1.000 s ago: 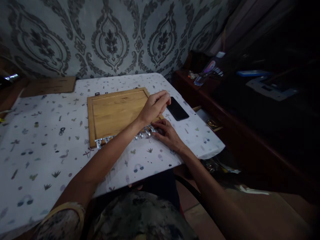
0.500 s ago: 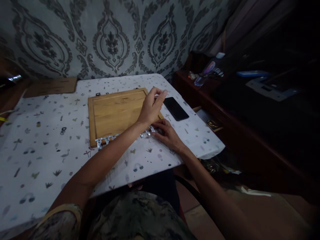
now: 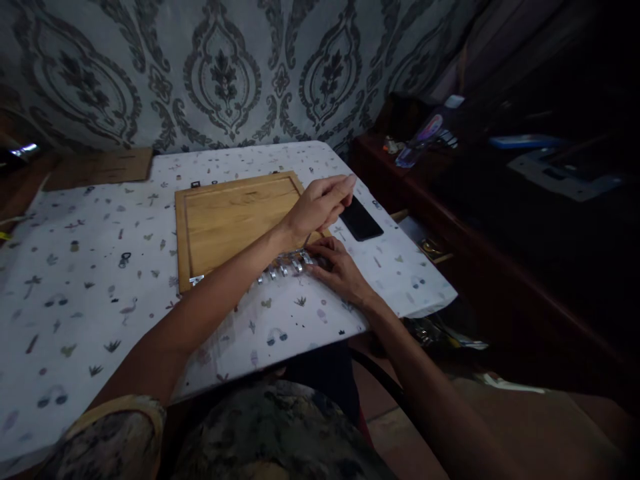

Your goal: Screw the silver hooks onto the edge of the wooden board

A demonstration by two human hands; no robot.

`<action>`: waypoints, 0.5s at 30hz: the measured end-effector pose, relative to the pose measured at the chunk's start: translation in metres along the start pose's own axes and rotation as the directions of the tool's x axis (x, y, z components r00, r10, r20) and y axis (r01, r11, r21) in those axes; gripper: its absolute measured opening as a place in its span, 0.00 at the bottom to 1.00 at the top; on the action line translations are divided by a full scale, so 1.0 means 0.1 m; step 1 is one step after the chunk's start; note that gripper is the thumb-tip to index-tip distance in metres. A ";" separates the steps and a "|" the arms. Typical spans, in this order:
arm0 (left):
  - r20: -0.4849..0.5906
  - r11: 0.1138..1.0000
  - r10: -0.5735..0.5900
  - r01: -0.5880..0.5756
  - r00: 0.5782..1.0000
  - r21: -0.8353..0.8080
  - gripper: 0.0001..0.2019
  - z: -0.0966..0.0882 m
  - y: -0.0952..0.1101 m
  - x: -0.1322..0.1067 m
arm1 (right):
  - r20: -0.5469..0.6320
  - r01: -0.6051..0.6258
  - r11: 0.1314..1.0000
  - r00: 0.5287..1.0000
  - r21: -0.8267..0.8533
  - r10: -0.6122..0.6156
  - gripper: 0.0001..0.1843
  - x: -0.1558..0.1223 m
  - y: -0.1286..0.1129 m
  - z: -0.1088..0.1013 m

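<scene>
A wooden board with a raised rim lies on a table under a patterned white cloth. Along its near edge runs a row of several small metal clips. My left hand hovers over the board's right edge, fingers curled together in a pinch; what it holds, if anything, is too small to make out. My right hand rests on the cloth at the right end of the clip row, fingers bent onto the clips. A black phone lies flat just right of the board.
A piece of cardboard lies at the table's far left. A dark wooden sideboard stands to the right with a bottle and small items on it. Patterned wallpaper backs the table.
My left hand rose from the board's right edge, then came down and forward with fingers pinched. My right hand stayed by the clips. The view shifted slightly.
</scene>
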State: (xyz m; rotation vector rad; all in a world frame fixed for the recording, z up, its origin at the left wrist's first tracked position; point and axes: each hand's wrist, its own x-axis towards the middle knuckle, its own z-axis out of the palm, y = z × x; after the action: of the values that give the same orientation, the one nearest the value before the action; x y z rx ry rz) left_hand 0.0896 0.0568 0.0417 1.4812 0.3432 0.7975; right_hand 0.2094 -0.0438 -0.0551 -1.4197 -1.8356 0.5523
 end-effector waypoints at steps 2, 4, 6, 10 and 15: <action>0.041 1.000 0.010 -0.009 0.999 -0.021 0.29 -0.01 0.01 -0.01 | -0.001 -0.002 1.000 1.000 -0.006 0.002 0.26 0.00 0.00 0.00; 0.038 0.999 0.032 -0.032 0.999 -0.023 0.29 -0.01 0.01 -0.05 | 0.000 -0.005 1.000 1.000 -0.023 0.005 0.26 0.00 0.00 0.00; -0.021 0.998 0.066 -0.066 0.998 -0.001 0.29 0.00 0.00 -0.10 | 0.001 -0.002 0.999 1.000 -0.038 0.002 0.26 0.01 0.00 0.00; -0.211 0.981 0.194 -0.186 0.958 0.056 0.29 0.04 -0.03 -0.22 | 0.008 0.014 0.999 1.000 -0.037 -0.014 0.26 0.01 -0.01 -0.01; -0.240 0.966 0.259 -0.249 0.936 0.071 0.29 0.07 -0.03 -0.30 | 0.020 0.017 0.999 1.000 -0.033 -0.016 0.25 0.01 -0.02 -0.01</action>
State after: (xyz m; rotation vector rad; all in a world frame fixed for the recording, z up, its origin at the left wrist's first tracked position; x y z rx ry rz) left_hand 0.0742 0.0322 0.0313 1.4830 0.3594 1.1960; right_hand 0.2092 -0.0433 -0.0528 -1.4244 -1.8789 0.5311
